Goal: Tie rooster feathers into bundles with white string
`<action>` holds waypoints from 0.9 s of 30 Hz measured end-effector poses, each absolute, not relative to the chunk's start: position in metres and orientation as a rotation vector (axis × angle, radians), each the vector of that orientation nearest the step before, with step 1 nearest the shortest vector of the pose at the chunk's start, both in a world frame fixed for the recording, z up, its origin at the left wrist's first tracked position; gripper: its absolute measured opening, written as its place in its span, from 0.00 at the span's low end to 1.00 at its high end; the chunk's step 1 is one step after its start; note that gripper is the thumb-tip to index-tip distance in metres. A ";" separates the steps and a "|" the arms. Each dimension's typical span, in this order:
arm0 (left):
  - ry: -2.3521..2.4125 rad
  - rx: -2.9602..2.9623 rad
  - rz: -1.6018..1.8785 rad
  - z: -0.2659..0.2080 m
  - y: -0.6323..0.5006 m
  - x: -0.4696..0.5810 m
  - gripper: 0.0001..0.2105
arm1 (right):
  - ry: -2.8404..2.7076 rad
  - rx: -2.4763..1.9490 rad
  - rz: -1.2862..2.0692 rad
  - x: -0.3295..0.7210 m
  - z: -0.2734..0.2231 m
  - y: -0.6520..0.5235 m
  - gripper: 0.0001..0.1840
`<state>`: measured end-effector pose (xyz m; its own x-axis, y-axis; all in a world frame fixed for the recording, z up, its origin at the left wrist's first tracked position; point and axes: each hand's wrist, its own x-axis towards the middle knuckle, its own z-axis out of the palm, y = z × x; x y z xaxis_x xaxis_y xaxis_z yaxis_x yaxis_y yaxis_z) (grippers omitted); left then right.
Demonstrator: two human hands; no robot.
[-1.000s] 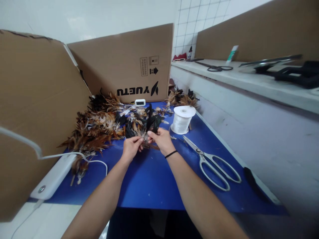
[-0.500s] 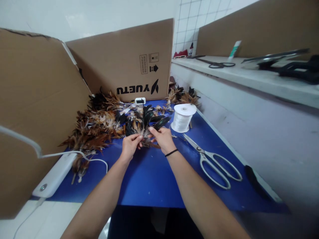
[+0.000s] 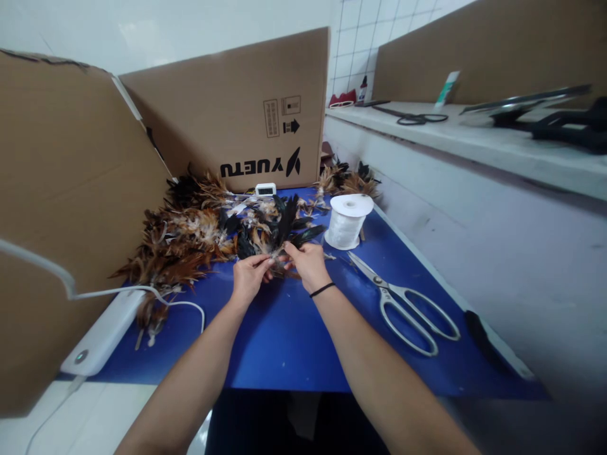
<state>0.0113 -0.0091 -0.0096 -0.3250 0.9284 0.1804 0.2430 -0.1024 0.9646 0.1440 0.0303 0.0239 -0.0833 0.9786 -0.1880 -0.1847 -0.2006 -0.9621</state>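
Both hands meet over the blue table top (image 3: pixel 284 341), pinching the base of a bunch of feathers (image 3: pixel 286 218). Dark, glossy plumes fan upward and to the right from it, with paler brown fluff low down. My left hand (image 3: pixel 250 276) grips from the left, thumb against fingertips. On the other side my right hand (image 3: pixel 307 264), with a black band at the wrist, has its thumb on top and fingers curled beneath. Exactly where each feather base ends is hidden by the fingers. Just behind lie more loose feathers (image 3: pixel 256 218).
A heap of brown feathers (image 3: pixel 184 230) spreads along the left. Right of the hands stand a white spool (image 3: pixel 344 230) and large scissors (image 3: pixel 393 297). Cardboard panels (image 3: pixel 208 120) wall the back and left. A white power strip (image 3: pixel 104 332) with a cable lies front left.
The hands stay pinched on the feather bunch, nearly in place. Its tall dark plumes lean slightly further right. The whole view has shifted a little.
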 end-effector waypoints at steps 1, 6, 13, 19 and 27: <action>1.580 1.324 1.465 -0.010 -0.009 0.011 0.11 | -0.999 -1.168 1.494 0.143 0.022 0.031 0.14; 1.609 1.484 1.478 -0.008 -0.012 0.014 0.07 | -0.920 -1.148 1.551 0.139 0.018 0.030 0.12; 1.658 1.668 1.443 -0.004 -0.013 0.015 0.05 | -0.912 -1.197 1.529 0.138 0.020 0.028 0.11; 1.400 1.324 1.369 -0.005 -0.010 0.012 0.10 | -1.074 -1.131 1.519 0.146 0.027 0.026 0.10; 1.188 1.205 1.324 -0.002 -0.013 0.010 0.12 | -1.342 -0.906 1.400 0.151 0.018 0.034 0.09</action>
<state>0.0098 -0.0126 -0.0020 -0.0596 0.9957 0.0709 -0.0368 -0.0731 0.9966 0.1506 0.0336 0.0181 -0.2638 0.9592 0.1018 -0.1428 0.0655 -0.9876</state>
